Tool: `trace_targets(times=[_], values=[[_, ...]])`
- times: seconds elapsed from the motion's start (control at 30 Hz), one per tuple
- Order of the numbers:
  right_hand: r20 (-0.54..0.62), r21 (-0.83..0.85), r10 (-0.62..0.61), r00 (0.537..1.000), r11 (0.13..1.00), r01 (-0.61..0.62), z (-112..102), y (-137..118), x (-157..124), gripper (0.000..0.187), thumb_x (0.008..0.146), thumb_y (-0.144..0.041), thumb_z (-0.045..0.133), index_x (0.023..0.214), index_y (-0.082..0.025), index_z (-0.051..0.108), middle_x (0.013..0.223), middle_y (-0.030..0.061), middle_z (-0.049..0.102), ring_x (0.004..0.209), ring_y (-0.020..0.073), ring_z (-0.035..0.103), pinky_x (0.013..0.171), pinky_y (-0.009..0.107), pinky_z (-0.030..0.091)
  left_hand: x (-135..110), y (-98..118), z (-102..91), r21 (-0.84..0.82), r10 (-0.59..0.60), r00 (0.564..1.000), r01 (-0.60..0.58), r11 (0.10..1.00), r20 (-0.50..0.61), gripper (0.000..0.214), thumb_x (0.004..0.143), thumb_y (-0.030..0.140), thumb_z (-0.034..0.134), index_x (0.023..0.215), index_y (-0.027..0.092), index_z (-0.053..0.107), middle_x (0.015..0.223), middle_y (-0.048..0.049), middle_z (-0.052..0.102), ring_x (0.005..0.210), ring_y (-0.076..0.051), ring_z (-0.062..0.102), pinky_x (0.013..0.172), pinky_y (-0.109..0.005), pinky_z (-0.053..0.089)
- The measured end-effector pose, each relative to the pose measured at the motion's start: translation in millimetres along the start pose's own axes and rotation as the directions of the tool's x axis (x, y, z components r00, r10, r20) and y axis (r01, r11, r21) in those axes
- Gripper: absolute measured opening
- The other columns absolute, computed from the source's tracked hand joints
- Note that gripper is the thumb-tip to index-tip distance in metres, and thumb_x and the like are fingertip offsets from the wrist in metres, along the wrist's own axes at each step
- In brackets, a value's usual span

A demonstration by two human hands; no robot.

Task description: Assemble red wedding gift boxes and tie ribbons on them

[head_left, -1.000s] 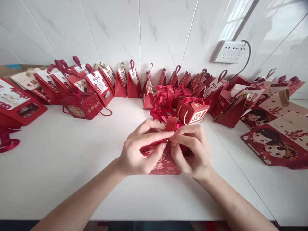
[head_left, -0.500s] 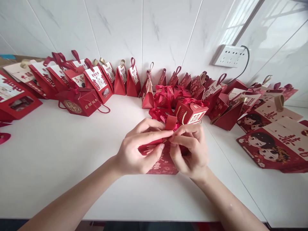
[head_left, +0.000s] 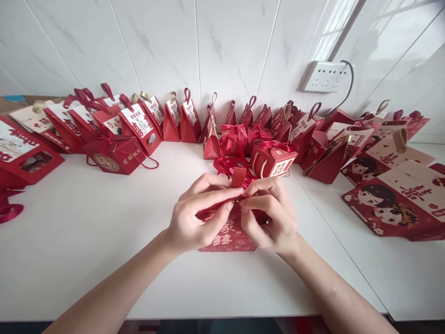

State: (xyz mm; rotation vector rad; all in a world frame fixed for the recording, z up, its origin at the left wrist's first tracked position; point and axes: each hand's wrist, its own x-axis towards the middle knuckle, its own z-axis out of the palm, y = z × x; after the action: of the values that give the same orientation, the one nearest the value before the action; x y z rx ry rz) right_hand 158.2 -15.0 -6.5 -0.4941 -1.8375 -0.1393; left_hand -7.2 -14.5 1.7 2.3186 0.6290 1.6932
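Observation:
A red paper gift box with pale lettering stands on the white table right in front of me. At its top edge a loop of red ribbon sticks up. My left hand pinches the box's top from the left, thumb in front and fingers behind. From the right, my right hand pinches the same top edge, its fingertips close to the left ones. Something small and gold-coloured shows between the fingertips; its kind is too small to tell. My fingers hide part of the top.
Rows of red gift boxes with ribbon loops line the wall. Behind my hands sit a square box with rope handles and a heap of red ribbon. Larger boxes stand at right. A power socket is on the wall.
The camera view has shifted slightly. Both hands stay at the box's top, and more of the lettering on its front now shows below the fingers.

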Motion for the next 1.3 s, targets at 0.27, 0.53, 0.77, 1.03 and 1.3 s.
trace_targets(times=[0.27, 0.53, 0.77, 1.03, 1.3], values=[[0.009, 0.026, 0.092, 0.996, 0.995, -0.092, 0, -2, -1, 0.034, 0.078, -0.009, 0.056, 0.11, -0.018, 0.048, 0.084, 0.0051, 0.055, 0.074, 0.0167, 0.053, 0.062, 0.032, 0.049, 0, 1, -0.3, 0.036, 0.001, 1.0, 0.0, 0.999, -0.015, 0.032, 0.081, 0.002, 0.058, 0.104, 0.021, 0.069, 0.095, -0.0032, 0.064, 0.084, -0.01, 0.062, 0.073, -0.019, 0.054], [-0.033, 0.081, 0.228, 0.973, 0.971, -0.224, 4, -4, -3, 0.032, 0.081, -0.013, 0.058, 0.111, -0.019, 0.049, 0.085, 0.0039, 0.056, 0.072, 0.0151, 0.056, 0.061, 0.03, 0.051, 1, 2, 0.4, 0.072, -0.028, 0.999, 0.031, 0.997, -0.041, 0.029, 0.081, 0.005, 0.059, 0.102, 0.023, 0.07, 0.094, -0.0024, 0.066, 0.081, -0.011, 0.064, 0.072, -0.021, 0.056], [0.03, 0.137, 0.252, 0.967, 0.958, -0.254, -1, -8, 2, 0.01, 0.082, -0.009, 0.055, 0.088, -0.017, 0.058, 0.073, 0.0012, 0.058, 0.062, 0.011, 0.054, 0.054, 0.025, 0.046, 0, 3, 0.2, 0.06, -0.034, 0.998, 0.037, 0.998, -0.043, 0.029, 0.081, 0.004, 0.059, 0.1, 0.022, 0.071, 0.093, -0.0022, 0.066, 0.082, -0.01, 0.064, 0.072, -0.019, 0.055], [0.061, 0.172, 0.34, 0.938, 0.923, -0.345, -1, -12, 2, 0.006, 0.082, -0.011, 0.056, 0.084, -0.016, 0.059, 0.071, 0.0009, 0.057, 0.062, 0.0105, 0.052, 0.055, 0.024, 0.043, 0, 4, 0.8, 0.035, -0.025, 0.998, 0.028, 0.999, -0.062, 0.031, 0.078, 0.001, 0.06, 0.097, 0.022, 0.072, 0.091, -0.0019, 0.067, 0.079, -0.009, 0.064, 0.07, -0.018, 0.055], [0.062, 0.24, 0.291, 0.955, 0.924, -0.297, -1, -8, 3, 0.008, 0.079, -0.009, 0.057, 0.082, -0.017, 0.058, 0.069, 0.001, 0.058, 0.06, 0.0113, 0.053, 0.054, 0.026, 0.044, 0, 5, 2.0, 0.034, -0.01, 0.997, 0.012, 0.999, -0.077, 0.03, 0.079, 0.002, 0.059, 0.098, 0.022, 0.071, 0.088, -0.0018, 0.066, 0.077, -0.009, 0.064, 0.065, -0.018, 0.053]])
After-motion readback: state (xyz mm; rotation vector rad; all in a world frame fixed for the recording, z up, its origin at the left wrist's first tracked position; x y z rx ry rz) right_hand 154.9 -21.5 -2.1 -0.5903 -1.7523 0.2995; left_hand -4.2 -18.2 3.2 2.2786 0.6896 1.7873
